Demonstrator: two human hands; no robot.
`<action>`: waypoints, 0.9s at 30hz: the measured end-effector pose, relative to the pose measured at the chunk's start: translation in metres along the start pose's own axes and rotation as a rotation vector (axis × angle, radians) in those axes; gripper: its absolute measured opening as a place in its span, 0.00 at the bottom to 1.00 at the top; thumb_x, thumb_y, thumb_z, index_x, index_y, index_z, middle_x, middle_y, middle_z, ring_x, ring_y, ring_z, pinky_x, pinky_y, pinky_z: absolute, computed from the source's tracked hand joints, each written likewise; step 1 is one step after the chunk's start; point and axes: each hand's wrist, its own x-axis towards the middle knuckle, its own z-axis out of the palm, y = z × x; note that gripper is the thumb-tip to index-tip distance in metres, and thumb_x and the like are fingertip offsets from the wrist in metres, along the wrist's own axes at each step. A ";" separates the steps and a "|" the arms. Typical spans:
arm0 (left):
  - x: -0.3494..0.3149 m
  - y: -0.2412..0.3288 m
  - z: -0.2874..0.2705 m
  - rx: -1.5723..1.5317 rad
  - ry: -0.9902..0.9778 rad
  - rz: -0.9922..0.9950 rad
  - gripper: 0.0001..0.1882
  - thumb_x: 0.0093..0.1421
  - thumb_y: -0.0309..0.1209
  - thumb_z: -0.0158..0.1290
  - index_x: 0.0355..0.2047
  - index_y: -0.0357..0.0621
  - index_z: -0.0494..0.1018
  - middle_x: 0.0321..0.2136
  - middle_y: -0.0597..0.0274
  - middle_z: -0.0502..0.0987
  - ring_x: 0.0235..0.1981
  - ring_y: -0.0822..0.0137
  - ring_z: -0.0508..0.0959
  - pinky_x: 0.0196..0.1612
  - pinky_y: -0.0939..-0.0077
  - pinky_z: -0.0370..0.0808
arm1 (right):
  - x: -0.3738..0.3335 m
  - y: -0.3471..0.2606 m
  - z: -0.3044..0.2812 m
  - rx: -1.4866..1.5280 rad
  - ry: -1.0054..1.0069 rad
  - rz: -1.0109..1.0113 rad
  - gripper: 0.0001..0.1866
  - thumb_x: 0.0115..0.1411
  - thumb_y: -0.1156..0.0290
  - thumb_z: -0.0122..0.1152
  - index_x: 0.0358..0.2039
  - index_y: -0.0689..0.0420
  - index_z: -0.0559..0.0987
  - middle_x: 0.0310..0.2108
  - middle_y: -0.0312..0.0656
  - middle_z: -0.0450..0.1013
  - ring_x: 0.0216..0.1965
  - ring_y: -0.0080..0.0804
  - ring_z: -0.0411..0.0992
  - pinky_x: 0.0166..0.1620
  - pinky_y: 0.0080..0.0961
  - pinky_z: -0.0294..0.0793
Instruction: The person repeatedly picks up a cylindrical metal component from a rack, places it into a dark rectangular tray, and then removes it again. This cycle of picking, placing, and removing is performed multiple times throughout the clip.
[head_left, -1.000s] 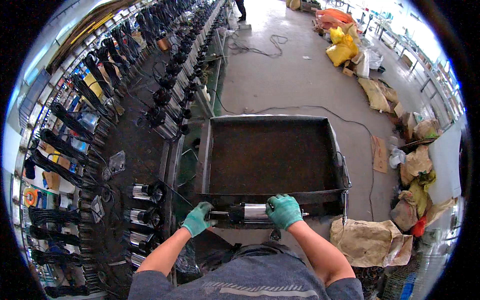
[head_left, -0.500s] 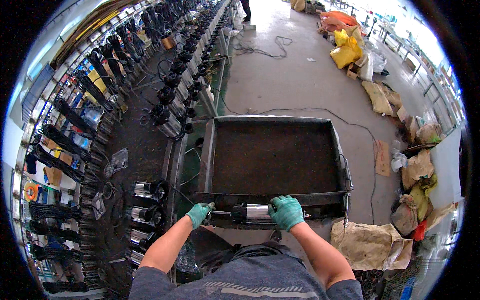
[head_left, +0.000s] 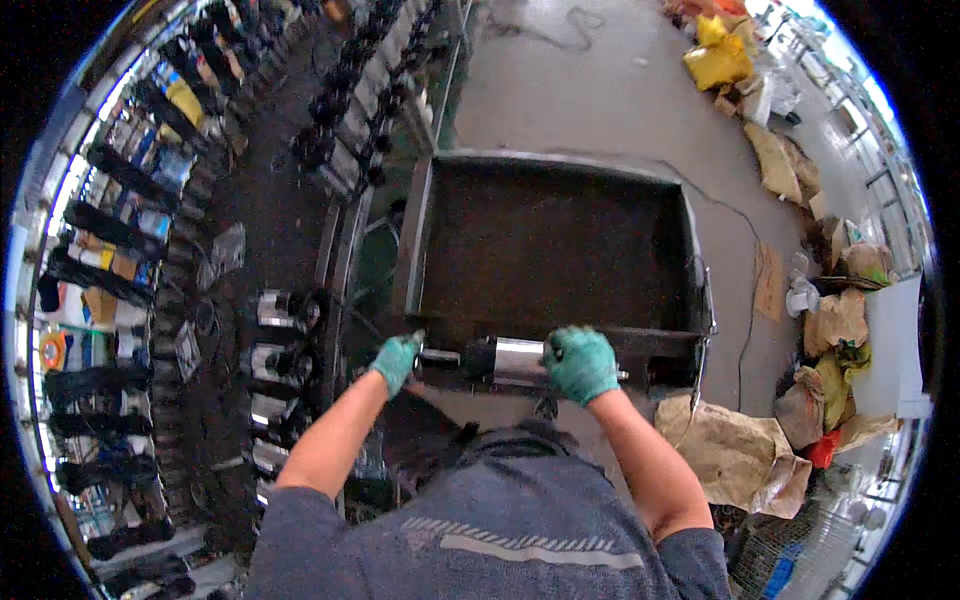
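A shiny steel pump motor (head_left: 519,361) with a dark collar lies sideways on the ledge along the near side of a dark metal tray (head_left: 688,215). My right hand (head_left: 582,364), in a green glove, is closed round the motor's right end. A thin shaft stub shows just beyond that hand. At the left end, my left hand (head_left: 397,362), also gloved in green, has its fingers closed by a short bright rod (head_left: 441,357) in line with the motor. The glove hides what exactly those fingers grip.
Several similar motors (head_left: 281,362) lie on the dark bench at left, with coiled black cables (head_left: 105,385) hanging beyond. A flattened brown sack (head_left: 735,455) lies on the floor at near right. Yellow bags (head_left: 720,60) and more sacks line the right side. A cable (head_left: 743,370) crosses the floor.
The view has tipped, so the tray and both hands appear higher. My right hand has drawn from the motor's top toward its right end, with the fingers more curled.
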 end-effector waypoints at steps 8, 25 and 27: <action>-0.046 0.013 -0.013 0.518 -0.101 0.818 0.22 0.56 0.23 0.67 0.52 0.39 0.76 0.53 0.60 0.74 0.51 0.69 0.76 0.56 0.70 0.76 | -0.004 0.003 0.004 0.048 0.014 0.038 0.08 0.57 0.62 0.63 0.32 0.51 0.82 0.34 0.44 0.79 0.39 0.48 0.76 0.43 0.45 0.76; -0.032 0.001 -0.004 0.096 -0.110 0.708 0.15 0.69 0.32 0.56 0.54 0.42 0.76 0.51 0.61 0.78 0.49 0.70 0.75 0.54 0.71 0.74 | 0.001 -0.003 0.000 0.080 0.006 0.058 0.08 0.58 0.62 0.62 0.31 0.53 0.82 0.33 0.45 0.79 0.39 0.50 0.76 0.43 0.46 0.75; -0.023 0.004 -0.009 0.171 0.022 0.529 0.14 0.70 0.34 0.54 0.51 0.40 0.77 0.45 0.61 0.80 0.46 0.68 0.78 0.51 0.71 0.74 | 0.000 -0.002 0.002 0.072 0.018 0.044 0.08 0.58 0.62 0.63 0.31 0.53 0.82 0.33 0.45 0.79 0.39 0.50 0.76 0.43 0.46 0.76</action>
